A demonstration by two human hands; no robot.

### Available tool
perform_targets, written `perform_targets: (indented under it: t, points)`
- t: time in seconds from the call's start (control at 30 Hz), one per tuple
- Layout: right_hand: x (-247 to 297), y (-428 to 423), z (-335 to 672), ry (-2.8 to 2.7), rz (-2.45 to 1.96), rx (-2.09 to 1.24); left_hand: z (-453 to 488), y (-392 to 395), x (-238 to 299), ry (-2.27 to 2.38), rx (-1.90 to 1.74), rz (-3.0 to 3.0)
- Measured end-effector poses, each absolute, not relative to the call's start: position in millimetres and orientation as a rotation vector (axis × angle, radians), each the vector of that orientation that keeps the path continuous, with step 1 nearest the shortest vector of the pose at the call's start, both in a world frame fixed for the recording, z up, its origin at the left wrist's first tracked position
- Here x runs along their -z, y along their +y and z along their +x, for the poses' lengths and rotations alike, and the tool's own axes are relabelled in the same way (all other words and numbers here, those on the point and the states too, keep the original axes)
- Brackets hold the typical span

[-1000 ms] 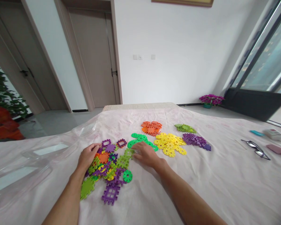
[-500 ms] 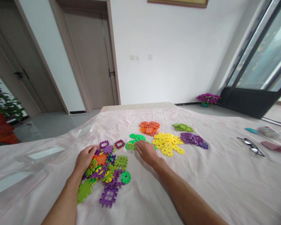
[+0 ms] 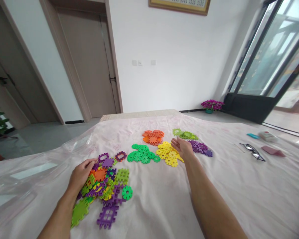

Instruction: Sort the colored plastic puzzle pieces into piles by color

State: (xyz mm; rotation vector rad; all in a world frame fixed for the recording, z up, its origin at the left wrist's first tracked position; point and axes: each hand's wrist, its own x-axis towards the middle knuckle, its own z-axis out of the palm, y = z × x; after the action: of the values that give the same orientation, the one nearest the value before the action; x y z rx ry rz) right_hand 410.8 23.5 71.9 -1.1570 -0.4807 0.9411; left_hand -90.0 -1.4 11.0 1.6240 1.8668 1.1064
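My left hand (image 3: 81, 173) rests with curled fingers on a mixed pile of plastic interlocking pieces (image 3: 106, 184), purple, orange, lime and yellow. My right hand (image 3: 182, 147) reaches out over the sorted groups, fingers stretched and empty, between the yellow group (image 3: 167, 152) and the purple group (image 3: 200, 146). Sorted groups lie in a row: dark green (image 3: 142, 154), orange (image 3: 153, 136), lime green (image 3: 185, 134). All lie on a pale pink sheet (image 3: 226, 186).
A clear plastic bin (image 3: 22, 176) lies at the left on the sheet. Glasses (image 3: 252, 151), a teal item (image 3: 252, 135) and small boxes (image 3: 267, 136) sit at the right. Doors, a flower pot (image 3: 211, 105) and a glass door stand beyond.
My right hand left the dark green group and moved right and farther out to the yellow and purple groups. The left hand stayed on the mixed pile. The view shifted right.
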Motion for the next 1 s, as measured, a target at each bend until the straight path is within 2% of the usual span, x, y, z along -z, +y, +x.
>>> perform_targets:
  t: [0.1, 0.23, 0.6, 0.8, 1.0]
  points:
    - [-73, 23, 415, -0.394, -1.111, -0.982, -90, -2, -12, 1.864, -1.103, 1.638]
    - [-71, 21, 398, -0.547, -1.190, -0.987, -88, -3, -14, 1.881, -1.111, 1.633]
    - [-52, 12, 309, -1.453, -1.309, -0.604, -87, -3, -13, 1.857, -1.133, 1.610]
    - [-46, -22, 257, -2.094, -1.092, -0.449, -82, -6, -18, 1.870, -1.141, 1.639]
    - [-45, -44, 237, -2.422, -0.822, -0.384, -81, -7, -18, 1.868, -1.134, 1.636]
